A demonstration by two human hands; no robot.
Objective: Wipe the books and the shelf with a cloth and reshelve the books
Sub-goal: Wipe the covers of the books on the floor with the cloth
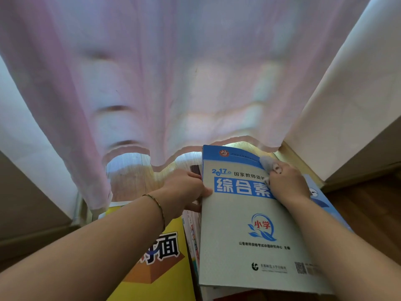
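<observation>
A large grey-and-blue book (243, 242) lies cover-up on top of a pile of books, low and right of centre. My left hand (184, 190) grips its left edge, thumb on the cover. My right hand (286, 183) holds a small pale cloth (268, 162) and presses it on the blue band near the cover's top right. A yellow book (160, 270) lies to the left under my left forearm. Between the two, the spines of several more books (193, 231) show.
A sheer pink curtain (173, 72) hangs over the whole upper view, its hem just above the book. Wooden floor (130, 177) shows below it. Pale walls stand at both sides, and brown wooden surfaces (373, 209) lie at the lower right and left.
</observation>
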